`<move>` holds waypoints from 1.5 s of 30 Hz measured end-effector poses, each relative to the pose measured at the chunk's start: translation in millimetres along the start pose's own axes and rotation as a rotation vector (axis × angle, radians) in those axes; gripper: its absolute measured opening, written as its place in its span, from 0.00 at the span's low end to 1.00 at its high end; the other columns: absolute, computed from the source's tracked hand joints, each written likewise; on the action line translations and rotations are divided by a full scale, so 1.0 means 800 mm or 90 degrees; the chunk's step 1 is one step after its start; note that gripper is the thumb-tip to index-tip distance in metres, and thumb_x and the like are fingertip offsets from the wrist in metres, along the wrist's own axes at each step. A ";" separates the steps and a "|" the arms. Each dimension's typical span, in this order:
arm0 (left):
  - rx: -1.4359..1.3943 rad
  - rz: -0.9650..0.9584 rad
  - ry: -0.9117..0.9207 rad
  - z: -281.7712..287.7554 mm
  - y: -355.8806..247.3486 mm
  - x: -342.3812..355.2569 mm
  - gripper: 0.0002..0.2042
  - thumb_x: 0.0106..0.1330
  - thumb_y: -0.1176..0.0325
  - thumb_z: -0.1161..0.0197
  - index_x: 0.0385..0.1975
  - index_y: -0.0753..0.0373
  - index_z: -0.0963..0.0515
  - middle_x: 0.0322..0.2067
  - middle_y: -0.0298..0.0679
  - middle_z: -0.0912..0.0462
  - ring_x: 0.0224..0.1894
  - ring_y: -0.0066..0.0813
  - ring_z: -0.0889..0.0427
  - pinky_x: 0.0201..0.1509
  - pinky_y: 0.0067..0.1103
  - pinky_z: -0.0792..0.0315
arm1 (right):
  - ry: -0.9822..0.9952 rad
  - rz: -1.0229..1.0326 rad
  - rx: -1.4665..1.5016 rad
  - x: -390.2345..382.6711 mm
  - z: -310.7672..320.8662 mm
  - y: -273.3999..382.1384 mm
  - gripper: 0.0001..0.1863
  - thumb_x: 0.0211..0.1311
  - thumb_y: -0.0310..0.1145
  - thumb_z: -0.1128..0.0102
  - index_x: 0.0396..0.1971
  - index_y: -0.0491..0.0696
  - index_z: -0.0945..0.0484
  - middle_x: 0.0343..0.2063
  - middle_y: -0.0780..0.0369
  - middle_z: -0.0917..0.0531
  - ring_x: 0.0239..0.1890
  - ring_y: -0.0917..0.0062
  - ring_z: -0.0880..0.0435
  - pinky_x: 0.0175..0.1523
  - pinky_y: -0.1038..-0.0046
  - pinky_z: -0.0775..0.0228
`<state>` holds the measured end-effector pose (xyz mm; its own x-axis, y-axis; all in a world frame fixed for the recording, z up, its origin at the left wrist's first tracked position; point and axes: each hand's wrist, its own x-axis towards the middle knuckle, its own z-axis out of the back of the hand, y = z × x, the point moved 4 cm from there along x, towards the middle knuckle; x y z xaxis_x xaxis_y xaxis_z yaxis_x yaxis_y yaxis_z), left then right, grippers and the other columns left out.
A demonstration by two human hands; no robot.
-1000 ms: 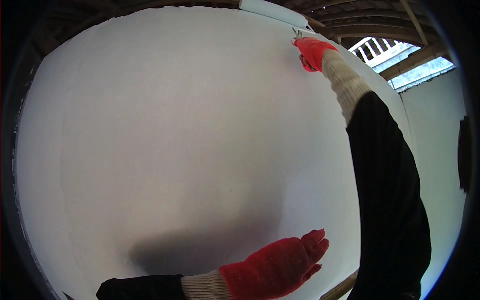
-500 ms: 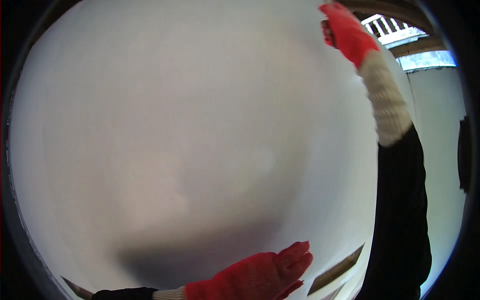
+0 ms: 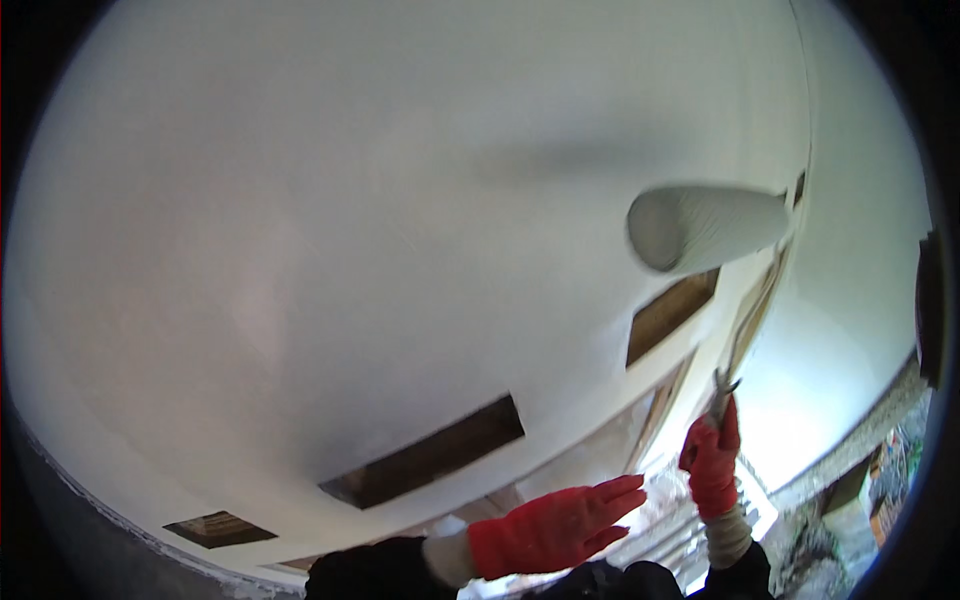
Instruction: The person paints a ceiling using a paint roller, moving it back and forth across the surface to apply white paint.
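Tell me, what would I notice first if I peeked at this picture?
The big white surface fills nearly the whole view, with dark rectangular openings cut in its lower part. A white paint roller hangs against it at upper right, on a thin long handle gripped lower down by the red-gloved right hand. The left hand, also in a red glove, is spread flat and open near the bottom.

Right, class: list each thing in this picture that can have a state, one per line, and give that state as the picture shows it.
left hand: red-gloved, open, fingers spread flat, holding nothing.
right hand: red-gloved, closed around the roller handle.
roller handle: gripped at its lower end, slanting up toward the roller.
paint roller: white, raised close to the white surface; contact cannot be told.
white surface: evenly white, with rectangular openings showing dark wood.
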<state>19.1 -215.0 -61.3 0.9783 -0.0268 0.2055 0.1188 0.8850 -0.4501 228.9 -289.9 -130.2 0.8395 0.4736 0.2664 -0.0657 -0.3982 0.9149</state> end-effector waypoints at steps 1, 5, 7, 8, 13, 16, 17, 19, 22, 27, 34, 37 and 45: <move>-0.015 -0.050 -0.023 -0.026 0.003 -0.001 0.22 0.69 0.62 0.48 0.60 0.64 0.35 0.62 0.42 0.36 0.51 0.35 0.26 0.53 0.24 0.32 | 0.019 -0.052 -0.019 -0.030 0.014 -0.026 0.33 0.59 0.24 0.59 0.68 0.47 0.49 0.12 0.70 0.33 0.07 0.86 0.39 0.11 0.81 0.46; 0.052 -0.147 -0.034 -0.119 0.025 -0.016 0.25 0.69 0.63 0.49 0.63 0.65 0.40 0.66 0.42 0.41 0.60 0.32 0.31 0.57 0.20 0.35 | 0.066 -0.202 -0.115 -0.129 0.079 -0.134 0.34 0.60 0.21 0.61 0.68 0.49 0.48 0.15 0.69 0.30 0.11 0.87 0.35 0.14 0.80 0.41; -0.032 -0.157 -0.011 -0.157 0.037 -0.017 0.25 0.69 0.63 0.50 0.64 0.65 0.41 0.66 0.42 0.41 0.60 0.32 0.32 0.58 0.20 0.36 | 0.066 -0.204 -0.194 -0.177 0.120 -0.176 0.32 0.58 0.21 0.55 0.66 0.46 0.42 0.27 0.63 0.22 0.21 0.83 0.26 0.25 0.80 0.33; -0.032 -0.162 -0.008 -0.177 0.044 -0.018 0.25 0.68 0.64 0.49 0.63 0.65 0.41 0.66 0.44 0.42 0.61 0.34 0.32 0.59 0.21 0.35 | 0.090 -0.121 -0.276 -0.193 0.144 -0.204 0.31 0.58 0.20 0.53 0.65 0.45 0.40 0.33 0.60 0.19 0.26 0.80 0.21 0.30 0.79 0.29; -0.038 -0.091 0.123 -0.257 0.110 -0.013 0.29 0.61 0.67 0.41 0.61 0.66 0.40 0.65 0.53 0.43 0.61 0.43 0.31 0.59 0.28 0.32 | 0.218 -0.158 -0.361 -0.226 0.143 -0.234 0.29 0.56 0.22 0.46 0.61 0.42 0.35 0.46 0.48 0.20 0.41 0.66 0.16 0.44 0.70 0.25; -0.009 -0.125 0.040 -0.314 0.152 -0.020 0.29 0.61 0.67 0.41 0.62 0.66 0.41 0.65 0.53 0.44 0.57 0.41 0.27 0.56 0.27 0.30 | 0.285 -0.153 -0.408 -0.232 0.137 -0.261 0.30 0.56 0.26 0.44 0.61 0.43 0.35 0.42 0.48 0.18 0.38 0.68 0.15 0.42 0.69 0.24; 0.136 -0.103 0.112 -0.332 0.162 -0.022 0.28 0.63 0.64 0.44 0.62 0.66 0.40 0.65 0.53 0.43 0.56 0.39 0.26 0.54 0.24 0.29 | 0.291 -0.157 -0.394 -0.231 0.133 -0.270 0.29 0.57 0.30 0.44 0.61 0.45 0.34 0.38 0.49 0.17 0.38 0.67 0.14 0.41 0.69 0.25; 0.148 -0.053 0.204 -0.310 0.156 -0.007 0.27 0.64 0.63 0.46 0.62 0.66 0.40 0.64 0.53 0.41 0.58 0.38 0.28 0.53 0.24 0.30 | 0.295 -0.206 -0.409 -0.227 0.130 -0.280 0.29 0.57 0.30 0.44 0.61 0.46 0.34 0.38 0.49 0.17 0.39 0.65 0.15 0.42 0.69 0.25; 0.201 -0.013 0.249 -0.334 0.183 -0.013 0.24 0.67 0.63 0.53 0.62 0.66 0.39 0.63 0.53 0.38 0.63 0.36 0.34 0.55 0.23 0.32 | 0.314 -0.284 -0.407 -0.219 0.118 -0.301 0.28 0.58 0.30 0.45 0.60 0.48 0.33 0.36 0.50 0.16 0.41 0.62 0.15 0.42 0.68 0.26; 0.206 -0.055 0.165 -0.390 0.238 -0.010 0.24 0.66 0.66 0.57 0.62 0.67 0.40 0.64 0.51 0.39 0.64 0.37 0.36 0.58 0.25 0.33 | 0.293 -0.210 -0.362 -0.212 0.126 -0.361 0.27 0.59 0.30 0.47 0.61 0.48 0.34 0.35 0.51 0.16 0.38 0.62 0.15 0.42 0.68 0.26; 0.101 0.025 0.153 -0.394 0.254 0.021 0.13 0.67 0.66 0.53 0.46 0.63 0.29 0.43 0.47 0.23 0.45 0.40 0.23 0.47 0.29 0.28 | 0.311 -0.265 -0.337 -0.194 0.113 -0.343 0.26 0.61 0.28 0.50 0.61 0.47 0.35 0.30 0.53 0.16 0.33 0.69 0.15 0.41 0.70 0.26; -0.014 0.086 0.157 -0.374 0.251 0.030 0.09 0.68 0.65 0.52 0.35 0.63 0.27 0.31 0.44 0.21 0.34 0.40 0.20 0.39 0.30 0.27 | 0.313 -0.216 -0.343 -0.193 0.109 -0.332 0.26 0.61 0.27 0.50 0.62 0.47 0.35 0.31 0.53 0.16 0.33 0.69 0.14 0.40 0.70 0.25; -0.344 0.152 0.074 -0.275 0.232 0.058 0.05 0.65 0.70 0.47 0.31 0.65 0.27 0.28 0.46 0.22 0.33 0.42 0.19 0.38 0.30 0.26 | 0.275 -0.090 -0.342 -0.159 0.073 -0.261 0.28 0.60 0.21 0.48 0.62 0.44 0.37 0.31 0.54 0.16 0.32 0.71 0.15 0.38 0.72 0.24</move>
<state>124.2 -154.2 -326.8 0.9970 0.0662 -0.0392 -0.0677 0.5123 -0.8561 167.5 -312.9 -372.6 0.5776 0.8062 0.1281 -0.3224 0.0812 0.9431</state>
